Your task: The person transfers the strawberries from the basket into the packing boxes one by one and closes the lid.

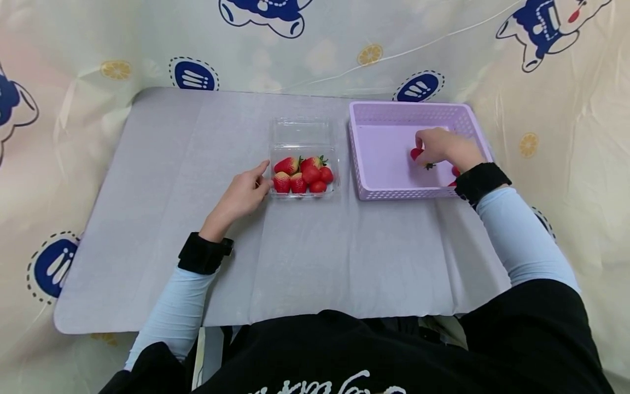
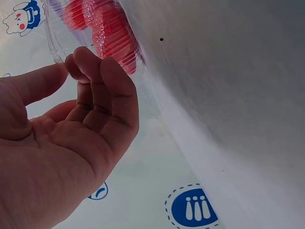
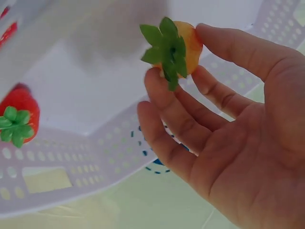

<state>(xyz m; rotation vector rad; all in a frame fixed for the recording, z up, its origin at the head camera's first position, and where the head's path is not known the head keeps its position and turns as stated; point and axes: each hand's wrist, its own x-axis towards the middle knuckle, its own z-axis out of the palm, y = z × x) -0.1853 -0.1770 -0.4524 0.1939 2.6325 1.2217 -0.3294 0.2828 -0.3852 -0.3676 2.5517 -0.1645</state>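
Note:
My right hand [image 1: 438,146] is over the lilac basket [image 1: 384,148] and pinches a strawberry [image 3: 188,47] between thumb and fingertips. Its green leaf cap faces the right wrist camera. At the left side of an open clear plastic box [image 1: 302,134], my left hand [image 1: 246,191] has its thumb and fingertips at the rim. The left wrist view shows the box's edge [image 2: 56,50] between thumb and forefinger, the other fingers bent. Several red strawberries [image 1: 297,183] lie in two rows inside the box, its lid tipped back.
More strawberries [image 3: 21,117] lie in the basket's near right corner, partly hidden by my right wrist in the head view. Box and basket stand side by side on a grey cloth-covered table [image 1: 305,251]. A printed curtain [image 1: 325,60] rises behind the table's far edge.

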